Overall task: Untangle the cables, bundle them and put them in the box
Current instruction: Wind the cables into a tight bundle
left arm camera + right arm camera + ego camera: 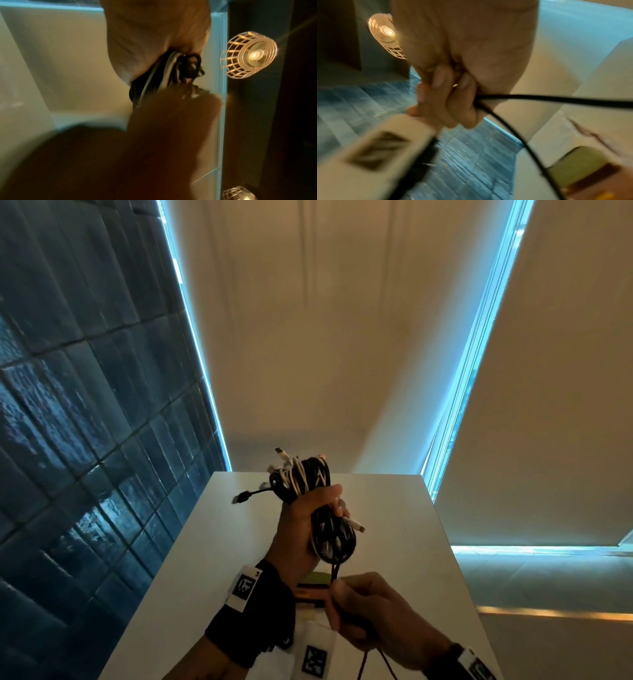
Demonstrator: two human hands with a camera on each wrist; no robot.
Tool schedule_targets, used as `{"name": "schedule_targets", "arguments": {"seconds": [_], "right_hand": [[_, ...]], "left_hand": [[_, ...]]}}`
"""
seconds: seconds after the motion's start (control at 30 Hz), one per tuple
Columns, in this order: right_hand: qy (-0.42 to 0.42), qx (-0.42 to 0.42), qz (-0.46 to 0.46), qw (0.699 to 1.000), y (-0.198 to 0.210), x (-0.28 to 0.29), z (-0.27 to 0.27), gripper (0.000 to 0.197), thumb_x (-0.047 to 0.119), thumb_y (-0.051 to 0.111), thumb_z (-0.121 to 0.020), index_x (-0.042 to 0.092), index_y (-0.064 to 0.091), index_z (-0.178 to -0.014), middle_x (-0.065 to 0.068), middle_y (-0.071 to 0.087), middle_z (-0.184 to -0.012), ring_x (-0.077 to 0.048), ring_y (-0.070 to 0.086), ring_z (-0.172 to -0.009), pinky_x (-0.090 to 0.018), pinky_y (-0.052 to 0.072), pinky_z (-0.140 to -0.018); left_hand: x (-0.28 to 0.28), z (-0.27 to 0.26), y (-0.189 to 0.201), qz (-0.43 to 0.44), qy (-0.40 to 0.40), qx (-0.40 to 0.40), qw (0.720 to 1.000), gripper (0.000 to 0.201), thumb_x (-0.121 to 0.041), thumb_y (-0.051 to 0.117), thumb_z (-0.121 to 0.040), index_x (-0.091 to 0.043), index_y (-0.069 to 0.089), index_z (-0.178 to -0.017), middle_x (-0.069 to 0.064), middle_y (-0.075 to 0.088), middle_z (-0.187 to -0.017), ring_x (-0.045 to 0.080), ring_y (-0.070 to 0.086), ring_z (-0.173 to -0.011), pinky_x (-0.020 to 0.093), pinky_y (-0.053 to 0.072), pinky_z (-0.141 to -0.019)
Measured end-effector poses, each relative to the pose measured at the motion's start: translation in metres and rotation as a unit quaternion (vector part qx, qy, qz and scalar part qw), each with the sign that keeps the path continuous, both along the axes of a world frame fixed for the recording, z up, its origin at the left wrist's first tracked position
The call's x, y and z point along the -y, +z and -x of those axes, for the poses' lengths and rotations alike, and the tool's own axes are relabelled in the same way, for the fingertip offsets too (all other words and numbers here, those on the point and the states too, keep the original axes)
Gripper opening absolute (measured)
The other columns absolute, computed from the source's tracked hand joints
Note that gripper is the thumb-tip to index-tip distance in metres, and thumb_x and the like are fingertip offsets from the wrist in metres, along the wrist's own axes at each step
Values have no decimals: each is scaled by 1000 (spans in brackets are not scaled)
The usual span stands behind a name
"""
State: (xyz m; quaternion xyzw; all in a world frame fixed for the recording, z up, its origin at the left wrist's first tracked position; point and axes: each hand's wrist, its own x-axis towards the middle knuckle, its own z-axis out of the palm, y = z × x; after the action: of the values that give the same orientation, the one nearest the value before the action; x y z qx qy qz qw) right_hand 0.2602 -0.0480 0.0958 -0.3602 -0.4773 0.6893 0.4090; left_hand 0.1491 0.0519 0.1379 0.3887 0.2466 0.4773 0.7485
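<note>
Over the white bench (394, 542), the left hand (301, 529) is gripping the coiled cable bundle (318, 505) in clenched fingers, lifted clear of the surface, while the right hand (370, 611) is pinching a dark loose cable (556, 98) hanging from it.

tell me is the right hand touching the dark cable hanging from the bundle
Touching. The right wrist view shows the right hand with fingers curled round the dark cable; the head view shows it below the bundle.

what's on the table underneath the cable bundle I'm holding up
Under the cable bundle in the left hand, the white table shows a green and orange box, mostly covered by the right hand.
</note>
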Motion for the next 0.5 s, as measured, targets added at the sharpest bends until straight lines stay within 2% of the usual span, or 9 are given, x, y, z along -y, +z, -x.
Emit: {"name": "schedule_targets", "arguments": {"seconds": [0.07, 0.13, 0.17, 0.23, 0.27, 0.3, 0.37, 0.43, 0.5], "right_hand": [[62, 42, 27, 997, -5, -8, -10, 40, 47, 61, -89, 13, 62, -68, -1, 38, -53, -11, 23, -43, -23, 17, -44], [121, 92, 24, 988, -2, -16, -19, 24, 35, 64, -88, 19, 67, -70, -1, 46, -60, -11, 29, -47, -21, 21, -45], [155, 125, 15, 980, 4, -20, -22, 19, 27, 62, -89, 16, 69, -75, 2, 51, -61, -9, 35, -49, -18, 26, -46], [185, 207, 20, 960, 15, -28, -31, 19, 17, 61, -84, 0, 68, -88, 8, 61, -66, -6, 48, -58, -15, 35, -53], [179, 259, 39, 948, 18, -31, -38, 18, 13, 61, -81, 0, 68, -92, 6, 65, -72, -6, 52, -65, -14, 36, -56], [186, 296, 54, 935, 23, -33, -42, 14, 9, 59, -81, 6, 67, -92, 3, 65, -75, -5, 53, -67, -15, 36, -57], [219, 311, 59, 923, 26, -38, -48, 21, 3, 51, -84, 20, 63, -80, 3, 56, -69, -1, 47, -58, -17, 35, -58], [230, 370, 36, 900, 27, -42, -52, 23, 7, 53, -85, 25, 57, -71, 5, 50, -66, -2, 44, -54, -21, 37, -59], [250, 377, 0, 892, 32, -45, -57, 31, 10, 53, -84, 30, 60, -63, 10, 50, -58, -5, 42, -51, -25, 34, -58]], "left_hand": [[11, -2, 8, 22, -71, 1, 997, 24, -16, 73, -67, -11, 50, -60, 5, 47, -58, 21, 52, -62, 30, 51, -66], [25, -2, 11, 49, -139, -9, 989, 22, -17, 72, -66, -12, 52, -60, 4, 48, -56, 19, 52, -58, 30, 47, -65], [32, -2, 11, 57, -170, -18, 984, 20, -15, 72, -66, -12, 52, -61, 4, 47, -55, 18, 51, -55, 31, 44, -66], [43, -1, 6, 54, -212, -61, 974, 21, -14, 72, -67, -10, 52, -62, 6, 46, -56, 19, 48, -53, 31, 43, -62], [48, 0, 3, 50, -219, -89, 970, 23, -14, 73, -65, -8, 51, -61, 8, 45, -56, 20, 46, -52, 31, 43, -58], [51, 1, -1, 48, -214, -111, 969, 24, -15, 74, -63, -6, 51, -61, 9, 46, -56, 20, 45, -50, 31, 43, -55], [54, 4, -8, 41, -190, -134, 972, 22, -13, 74, -64, -5, 54, -64, 11, 48, -56, 21, 46, -48, 29, 45, -52], [55, 8, -12, 33, -173, -144, 974, 15, -11, 71, -68, -5, 58, -65, 12, 49, -58, 21, 49, -49, 28, 47, -53], [58, 11, -16, 36, -162, -149, 975, 10, -10, 72, -67, -7, 62, -67, 11, 51, -60, 21, 50, -51, 30, 48, -55]]}}
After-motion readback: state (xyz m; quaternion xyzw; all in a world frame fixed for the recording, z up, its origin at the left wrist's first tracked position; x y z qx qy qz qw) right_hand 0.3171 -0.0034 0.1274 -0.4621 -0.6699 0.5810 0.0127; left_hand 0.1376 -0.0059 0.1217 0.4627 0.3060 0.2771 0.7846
